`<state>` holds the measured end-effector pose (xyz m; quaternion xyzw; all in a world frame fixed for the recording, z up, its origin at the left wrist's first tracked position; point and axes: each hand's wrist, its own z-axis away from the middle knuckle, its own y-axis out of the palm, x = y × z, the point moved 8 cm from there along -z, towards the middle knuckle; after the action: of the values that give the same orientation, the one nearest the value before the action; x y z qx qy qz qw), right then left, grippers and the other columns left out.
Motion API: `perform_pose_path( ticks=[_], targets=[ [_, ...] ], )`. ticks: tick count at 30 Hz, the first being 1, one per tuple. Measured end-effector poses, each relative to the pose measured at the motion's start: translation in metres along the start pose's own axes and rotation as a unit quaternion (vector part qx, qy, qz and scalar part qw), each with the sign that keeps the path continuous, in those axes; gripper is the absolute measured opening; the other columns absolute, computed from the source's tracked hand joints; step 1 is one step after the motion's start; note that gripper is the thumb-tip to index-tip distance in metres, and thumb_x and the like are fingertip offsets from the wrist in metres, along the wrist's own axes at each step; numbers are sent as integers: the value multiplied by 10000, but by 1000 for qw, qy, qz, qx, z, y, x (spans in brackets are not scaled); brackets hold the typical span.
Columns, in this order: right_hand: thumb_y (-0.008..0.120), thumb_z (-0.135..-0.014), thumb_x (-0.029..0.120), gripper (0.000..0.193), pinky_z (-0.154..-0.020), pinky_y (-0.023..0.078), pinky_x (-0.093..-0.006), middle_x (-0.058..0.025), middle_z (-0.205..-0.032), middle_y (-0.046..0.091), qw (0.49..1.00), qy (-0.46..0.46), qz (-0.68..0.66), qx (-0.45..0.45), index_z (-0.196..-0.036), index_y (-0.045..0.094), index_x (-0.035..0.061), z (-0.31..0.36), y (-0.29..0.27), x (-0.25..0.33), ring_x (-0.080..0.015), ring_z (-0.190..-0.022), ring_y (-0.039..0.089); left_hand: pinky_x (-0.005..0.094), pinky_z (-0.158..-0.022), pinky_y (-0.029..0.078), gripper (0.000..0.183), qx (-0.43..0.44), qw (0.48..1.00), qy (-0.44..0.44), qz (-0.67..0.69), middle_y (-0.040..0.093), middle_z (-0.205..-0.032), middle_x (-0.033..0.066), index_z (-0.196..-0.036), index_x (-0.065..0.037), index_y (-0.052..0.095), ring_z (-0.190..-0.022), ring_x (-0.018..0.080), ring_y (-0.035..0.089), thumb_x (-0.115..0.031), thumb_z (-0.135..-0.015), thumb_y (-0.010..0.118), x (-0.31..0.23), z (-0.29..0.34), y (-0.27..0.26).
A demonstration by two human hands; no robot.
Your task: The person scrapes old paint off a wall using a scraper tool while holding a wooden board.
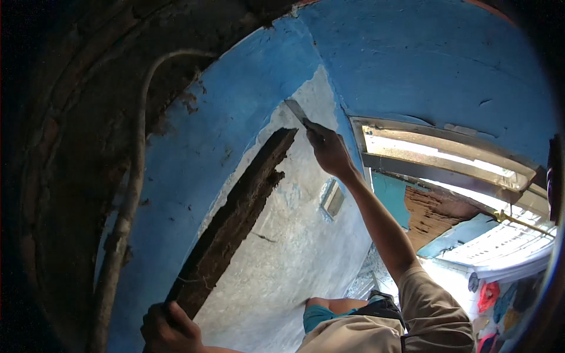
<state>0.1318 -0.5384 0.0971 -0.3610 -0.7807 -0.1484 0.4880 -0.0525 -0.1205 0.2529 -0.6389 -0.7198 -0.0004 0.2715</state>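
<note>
My right hand [327,148] is raised to the upper middle, fingers wrapped around the handle of a scraper [295,109]. The scraper's flat metal blade lies at the border between blue paint [253,76] and bare pale plaster [294,223] on the wall. At the lower left my left hand [170,329] is closed around the near end of a dark, rough-edged wooden plank [235,217]. That plank slants up to the right, and its far end stops just below the scraper. Its lower right edge looks ragged and broken.
A bent pipe [137,170] runs down the left side beside dark, crumbling material. A small switch plate [333,200] sits on the bared wall. On the right are a window-like opening [447,153], a peeling brown panel [438,215] and hanging clothes [488,297].
</note>
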Motion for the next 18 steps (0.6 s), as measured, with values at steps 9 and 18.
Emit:
perform_pose_path(
  ticks=[9, 18],
  targets=[
    [548, -942, 134, 362, -697, 495, -404, -241, -889, 648, 992, -79, 81, -56, -1300, 561, 85, 2, 3, -11, -360, -764, 647, 403, -551, 399, 529, 48, 999, -9, -15, 588, -640, 123, -672, -47, 574, -576, 301, 550, -428, -996, 404, -1, 5, 5],
    [529, -977, 230, 350, -692, 517, -359, -150, -870, 666, 979, 55, -157, -117, -1297, 566, 93, -8, 29, -50, -266, -762, 660, 395, -412, 333, 533, -62, 996, 40, 52, 555, -540, 67, -593, -110, 617, -432, 265, 495, -493, -946, 506, -13, -13, -13]
  ],
)
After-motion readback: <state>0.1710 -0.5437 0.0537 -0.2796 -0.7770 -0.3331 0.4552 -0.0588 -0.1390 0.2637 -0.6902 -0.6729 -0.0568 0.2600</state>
